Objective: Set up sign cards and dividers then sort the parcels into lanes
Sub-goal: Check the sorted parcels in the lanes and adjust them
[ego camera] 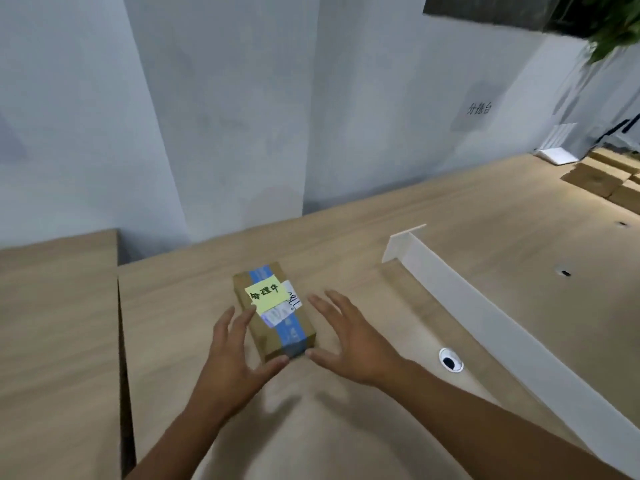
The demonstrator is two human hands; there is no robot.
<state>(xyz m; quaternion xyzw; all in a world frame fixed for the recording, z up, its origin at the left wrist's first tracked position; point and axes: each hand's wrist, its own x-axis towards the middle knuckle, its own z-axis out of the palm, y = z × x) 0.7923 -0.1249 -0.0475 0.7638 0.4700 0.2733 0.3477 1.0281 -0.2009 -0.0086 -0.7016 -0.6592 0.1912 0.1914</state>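
Pale wooden desk (pixel 346 237), toward its left edge: left hand (pixel 235 358), fingers spread, seems to touch the taped parcel (pixel 277 317); right hand (pixel 353 344) hovers open beside it. Sorting step; next, probably fetching another beyond the white divider (pixel 485 310).

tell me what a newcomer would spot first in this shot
A brown parcel with blue tape and a yellow note lies mid-table, between two open hands: the left hand touches its side, the right hand is close beside it. To its right a long white divider stands on edge on the table, and more parcels sit at the far right edge.
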